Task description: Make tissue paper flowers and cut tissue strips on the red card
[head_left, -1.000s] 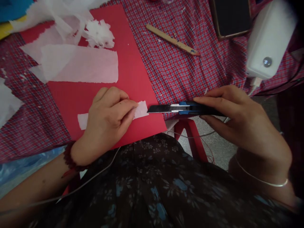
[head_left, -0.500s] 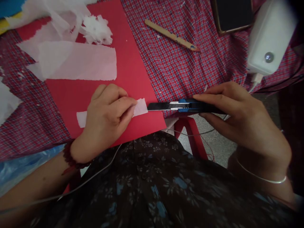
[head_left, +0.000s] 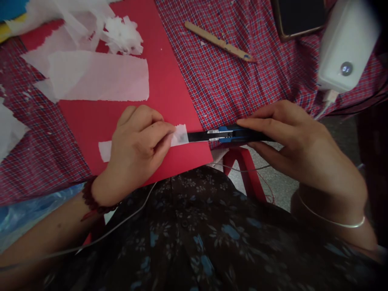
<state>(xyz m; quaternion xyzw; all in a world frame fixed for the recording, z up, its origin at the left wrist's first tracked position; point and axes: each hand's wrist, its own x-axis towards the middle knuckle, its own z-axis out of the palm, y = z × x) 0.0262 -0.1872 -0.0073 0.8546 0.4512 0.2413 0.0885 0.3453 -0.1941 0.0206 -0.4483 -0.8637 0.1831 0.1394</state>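
My left hand (head_left: 138,149) pinches a narrow strip of thin white paper (head_left: 181,133) and holds it down on a sheet of red card (head_left: 169,93). The strip's other end sticks out to the left of that hand. A box cutter (head_left: 232,134) with a black and blue handle lies between the thumb and fingers of my right hand (head_left: 298,139). Its dark blade (head_left: 198,136) points left, and the front part is inside or beneath the strip's right end, showing faintly through the paper.
Larger white paper pieces (head_left: 103,76) and a bunch of crumpled paper shreds (head_left: 124,35) lie on the card. On the checked cloth (head_left: 224,85) are a wooden stick (head_left: 220,41), a phone (head_left: 300,18) and a white device with a cable (head_left: 345,52). A red stool (head_left: 247,173) stands below.
My right hand has moved left with the box cutter. The blade's tip has gone from the strip's right edge into or under the paper. My left hand stays nearly still.
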